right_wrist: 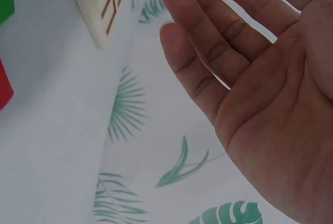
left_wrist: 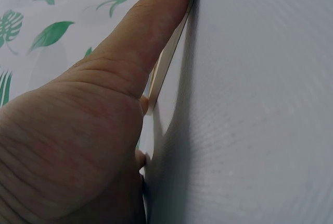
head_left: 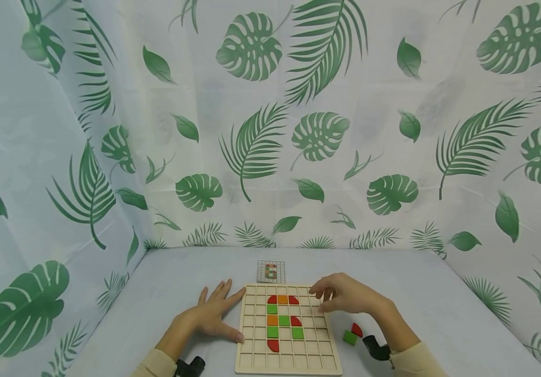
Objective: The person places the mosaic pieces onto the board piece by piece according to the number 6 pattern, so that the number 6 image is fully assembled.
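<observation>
A wooden grid board (head_left: 254,361) lies on the table, bearing several red, orange and green pieces, among them a red quarter-round piece (head_left: 273,345) lowest of all. My left hand (head_left: 211,317) spreads its fingers along the board's left side, thumb and fingertip touching the edge; the left wrist view shows the thumb (left_wrist: 140,41) against that edge. Over the board's upper right hovers my right hand (head_left: 343,294), its fingers loosely bent. In the right wrist view its palm (right_wrist: 276,109) and fingers hold nothing. Right of the board lie a loose green square (head_left: 350,337) and a red quarter-round (head_left: 357,329).
Behind the board lies a small pattern card (head_left: 271,272) with a coloured figure on a grid. White cloth with green leaves (head_left: 319,136) hangs behind the table and at its left. Black wrist devices (head_left: 376,348) sit near both wrists.
</observation>
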A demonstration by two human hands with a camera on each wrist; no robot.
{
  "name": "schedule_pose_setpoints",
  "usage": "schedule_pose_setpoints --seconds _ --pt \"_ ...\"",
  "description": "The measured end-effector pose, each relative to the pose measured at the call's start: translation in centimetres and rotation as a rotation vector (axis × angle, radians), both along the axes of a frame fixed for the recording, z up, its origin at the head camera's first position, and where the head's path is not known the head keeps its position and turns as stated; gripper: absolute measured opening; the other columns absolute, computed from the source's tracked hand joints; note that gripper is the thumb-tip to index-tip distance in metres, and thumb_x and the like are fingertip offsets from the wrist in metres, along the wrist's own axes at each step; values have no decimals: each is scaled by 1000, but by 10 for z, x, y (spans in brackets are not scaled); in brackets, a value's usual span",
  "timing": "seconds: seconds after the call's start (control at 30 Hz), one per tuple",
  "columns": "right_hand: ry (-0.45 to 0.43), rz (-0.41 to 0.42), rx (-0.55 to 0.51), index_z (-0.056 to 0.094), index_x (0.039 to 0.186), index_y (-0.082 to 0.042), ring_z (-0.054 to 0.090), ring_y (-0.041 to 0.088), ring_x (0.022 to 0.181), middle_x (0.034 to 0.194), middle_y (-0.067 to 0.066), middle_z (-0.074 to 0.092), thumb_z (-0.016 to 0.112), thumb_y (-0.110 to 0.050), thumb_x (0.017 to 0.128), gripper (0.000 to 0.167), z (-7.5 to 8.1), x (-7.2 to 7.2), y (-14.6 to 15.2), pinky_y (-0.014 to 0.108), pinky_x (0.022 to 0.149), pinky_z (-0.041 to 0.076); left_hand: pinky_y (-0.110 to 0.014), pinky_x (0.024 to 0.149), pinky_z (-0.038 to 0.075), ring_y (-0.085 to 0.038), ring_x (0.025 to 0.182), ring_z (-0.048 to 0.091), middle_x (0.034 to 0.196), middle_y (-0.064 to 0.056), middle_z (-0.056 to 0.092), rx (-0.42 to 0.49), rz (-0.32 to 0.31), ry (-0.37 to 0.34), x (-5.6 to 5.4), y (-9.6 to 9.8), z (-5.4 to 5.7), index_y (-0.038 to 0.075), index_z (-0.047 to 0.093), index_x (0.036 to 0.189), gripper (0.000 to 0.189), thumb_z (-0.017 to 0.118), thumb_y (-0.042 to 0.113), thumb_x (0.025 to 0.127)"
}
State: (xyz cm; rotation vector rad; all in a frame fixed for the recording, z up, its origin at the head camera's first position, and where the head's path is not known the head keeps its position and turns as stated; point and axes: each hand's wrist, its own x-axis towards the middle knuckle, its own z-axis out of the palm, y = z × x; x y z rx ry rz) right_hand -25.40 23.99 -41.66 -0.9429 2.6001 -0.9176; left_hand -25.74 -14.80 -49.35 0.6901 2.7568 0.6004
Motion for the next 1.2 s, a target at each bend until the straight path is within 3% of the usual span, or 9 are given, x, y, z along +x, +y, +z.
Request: schedule_pose_setpoints --seconds 0.97,1.07,1.2 --pt "-55 -35 15 73 124 -3 66 10 89 109 12 75 78 -19 94 35 -10 -4 41 25 73 57 -77 122 -4 -44 162 2 174 -22 5 -1 -11 -9 -3 -1 -3 28 25 167 121 79 78 71" --pt "-77 -29 13 74 123 -3 67 14 89 108 13 75 81 -17 91 35 -10 -4 42 25 73 57 -77 121 -4 -44 162 3 174 -22 5 -4 -12 -7 -3 -1 -2 28 25 167 121 79 78 71" --pt "-163 -39 69 78 115 -13 64 22 94 109 6 74 88 -10 81 35 -12 -1 45 30 76 53 -77 121 -4 -44 162 2 174 -22 5 -1 -11 -9 -3 -1 -2 28 25 167 121 78 79 71"
